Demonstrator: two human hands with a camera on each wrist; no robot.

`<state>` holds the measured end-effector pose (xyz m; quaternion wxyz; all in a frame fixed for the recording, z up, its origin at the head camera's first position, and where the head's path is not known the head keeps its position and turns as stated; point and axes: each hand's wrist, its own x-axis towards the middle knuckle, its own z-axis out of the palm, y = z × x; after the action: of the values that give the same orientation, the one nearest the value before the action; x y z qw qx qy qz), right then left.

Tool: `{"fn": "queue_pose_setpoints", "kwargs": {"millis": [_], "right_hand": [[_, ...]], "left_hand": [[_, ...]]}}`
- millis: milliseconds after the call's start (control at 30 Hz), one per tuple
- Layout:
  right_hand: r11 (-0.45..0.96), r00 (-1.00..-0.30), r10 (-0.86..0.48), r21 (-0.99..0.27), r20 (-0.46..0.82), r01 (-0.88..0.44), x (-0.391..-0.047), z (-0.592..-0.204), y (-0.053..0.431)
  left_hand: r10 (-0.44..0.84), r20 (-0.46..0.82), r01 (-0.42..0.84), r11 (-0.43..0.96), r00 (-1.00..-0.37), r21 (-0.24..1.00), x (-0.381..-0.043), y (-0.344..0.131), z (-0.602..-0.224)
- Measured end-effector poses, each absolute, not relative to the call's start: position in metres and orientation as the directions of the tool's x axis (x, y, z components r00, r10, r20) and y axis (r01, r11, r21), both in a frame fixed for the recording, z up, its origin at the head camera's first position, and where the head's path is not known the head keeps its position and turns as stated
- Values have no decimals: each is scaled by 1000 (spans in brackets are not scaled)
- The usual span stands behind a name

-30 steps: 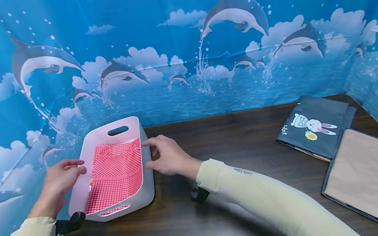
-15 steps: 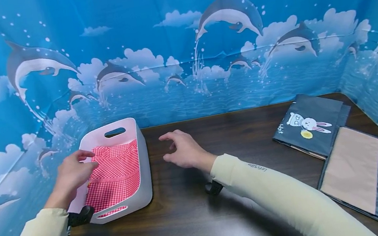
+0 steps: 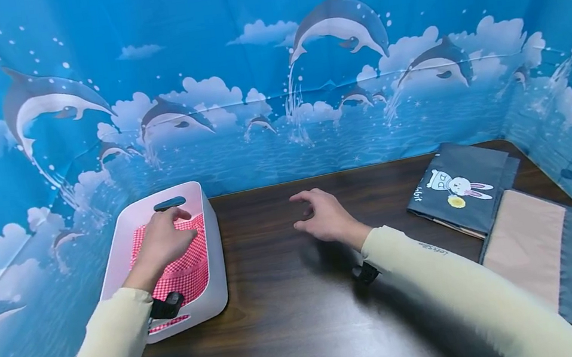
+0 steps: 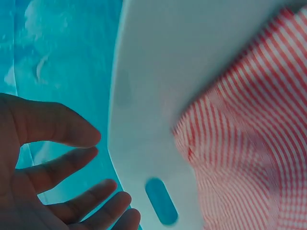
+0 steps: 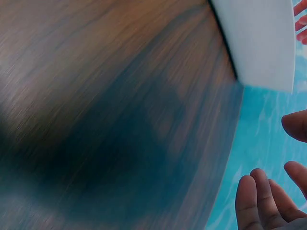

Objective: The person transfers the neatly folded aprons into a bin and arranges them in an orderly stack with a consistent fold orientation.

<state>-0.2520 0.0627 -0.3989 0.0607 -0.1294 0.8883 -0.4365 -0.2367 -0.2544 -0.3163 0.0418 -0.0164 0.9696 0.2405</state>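
A white bin (image 3: 215, 260) with oval handle holes stands at the left of the table. Inside it lies a red-and-white checked cloth (image 3: 190, 278), folded flat, partly hidden by my left arm. My left hand (image 3: 164, 240) is above the bin, fingers loosely bent and holding nothing; the left wrist view shows the cloth (image 4: 249, 143) well apart from its fingers (image 4: 67, 167). Over the table, right of the bin, my right hand (image 3: 326, 215) hovers with thumb and fingers apart and nothing between them.
On the right of the dark wooden table (image 3: 280, 300) lie two folded dark fabric pieces: one with a rabbit print (image 3: 461, 188), the other with a beige panel (image 3: 528, 243), overlapping at a corner. A blue dolphin curtain (image 3: 261, 73) hangs along the back and sides.
My left hand has moved right, from the bin's left rim to above the cloth. My right hand has left the bin's right side and moved right over the table. The cloth stays in the bin.
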Motion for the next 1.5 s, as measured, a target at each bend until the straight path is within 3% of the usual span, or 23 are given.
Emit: {"fn": "queue_pose_setpoints", "kwargs": {"millis": [267,700,967,1267,1500], "right_hand": [[622,-976,-216,-774,-23,-119,-252,-410,102],[690,-988,-153,-719,-33,-83,-253,-412,145],[842,-999,-23,-540,-45,5,-260,-409,193],[960,-989,148,-240,1,144,-263,-412,258],[928,-932,257,-205,-255,312,-257,-428,290]], "left_hand": [[9,-71,-22,910,-997,414,-242,-212,-330],[4,-112,-45,902,-994,430,-240,-206,-338],[27,-117,-25,906,-993,422,-243,-205,-337],[38,-118,-12,917,-992,400,-244,-201,-337],[48,-136,-12,912,-989,410,-242,-204,-335]]}}
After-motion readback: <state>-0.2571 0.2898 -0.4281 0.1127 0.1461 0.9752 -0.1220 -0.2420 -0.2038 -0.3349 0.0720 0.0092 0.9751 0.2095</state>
